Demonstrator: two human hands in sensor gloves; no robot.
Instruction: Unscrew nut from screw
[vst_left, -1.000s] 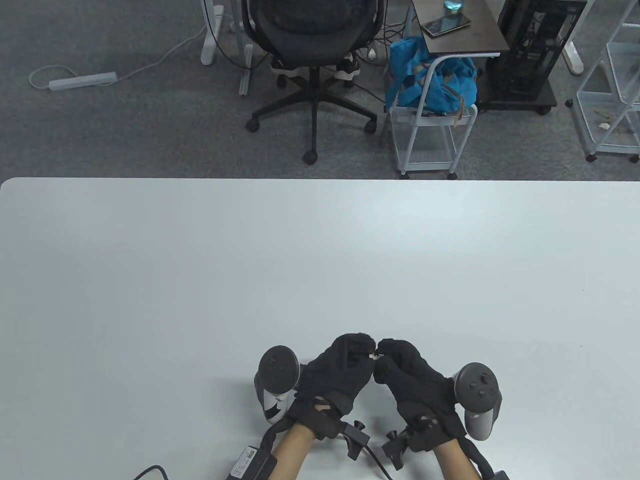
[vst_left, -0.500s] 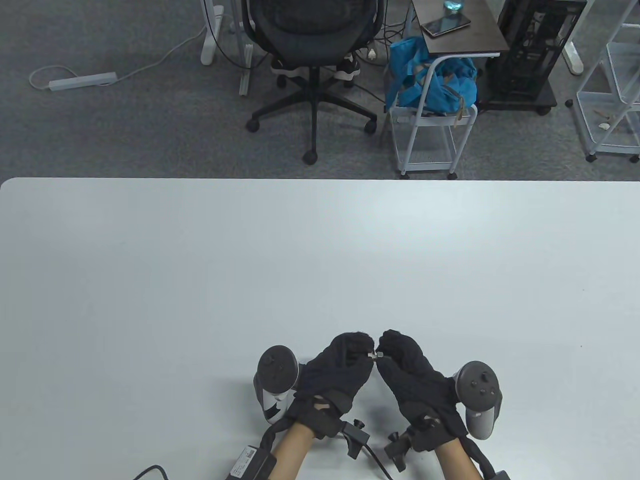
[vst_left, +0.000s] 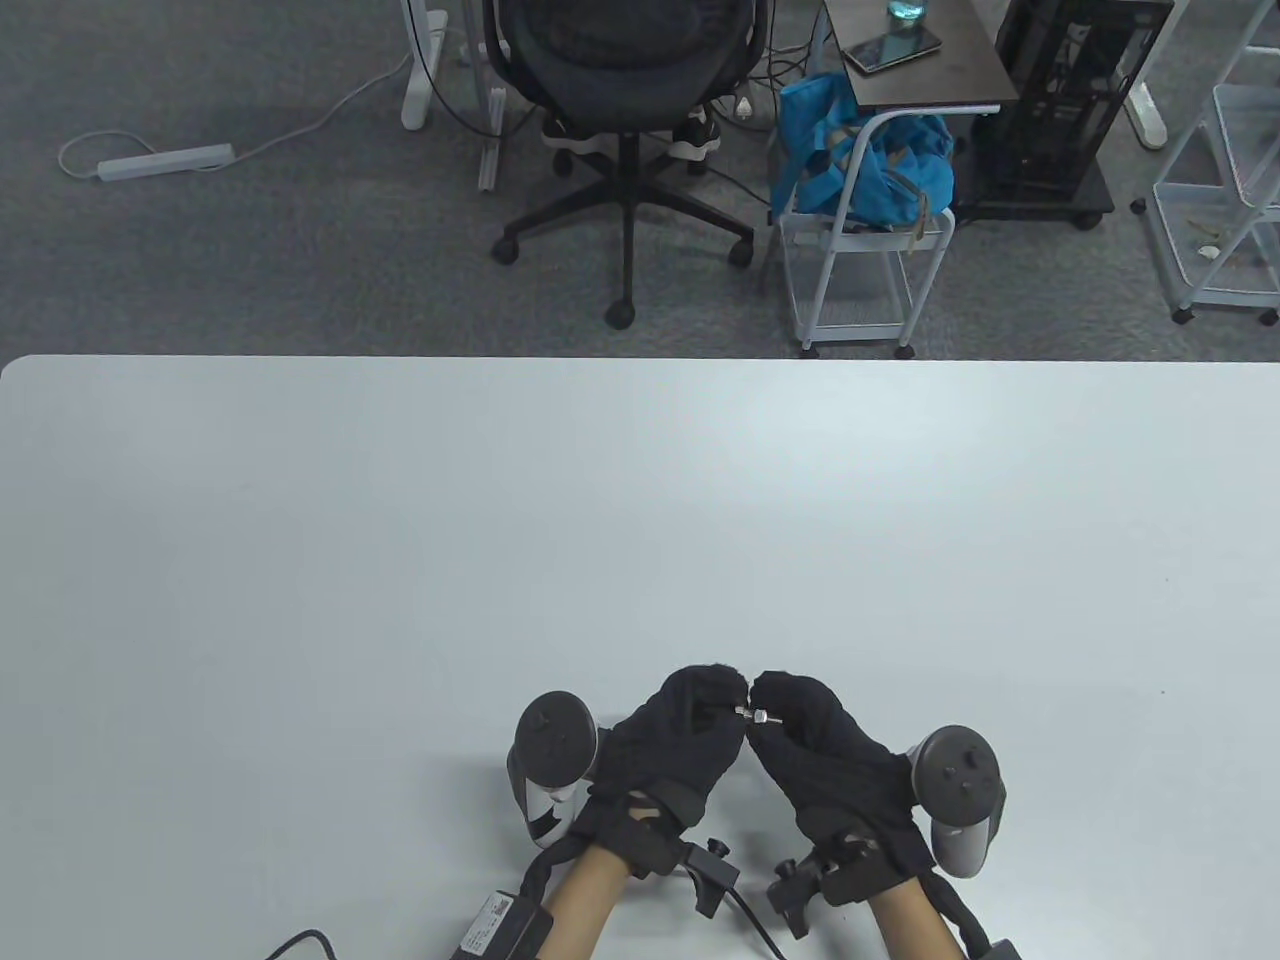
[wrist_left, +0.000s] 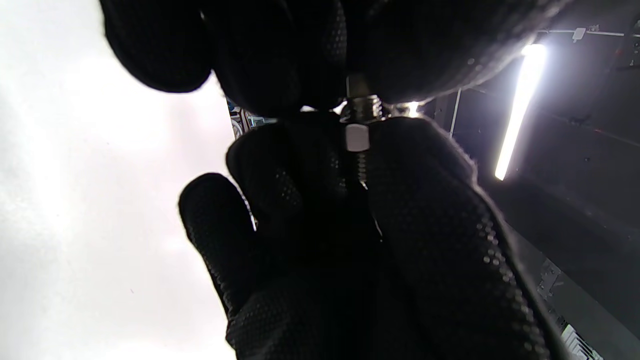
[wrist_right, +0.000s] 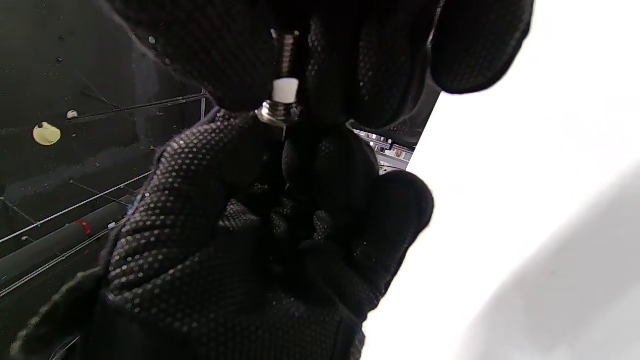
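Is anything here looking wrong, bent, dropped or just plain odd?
Nothing stands out. The left hand and right hand hold the small screw between their fingertips above the table, and the nut sits straight on its thread. Nothing lies dropped on the table.

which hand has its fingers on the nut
The right hand: its fingertips pinch the nut, while the left hand only holds the screw at its other end.

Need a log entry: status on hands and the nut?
Left hand pinches one end of the small silver threaded screw. Right hand pinches the other end, at the silver hex nut. Nut on threads. Nothing in the way.
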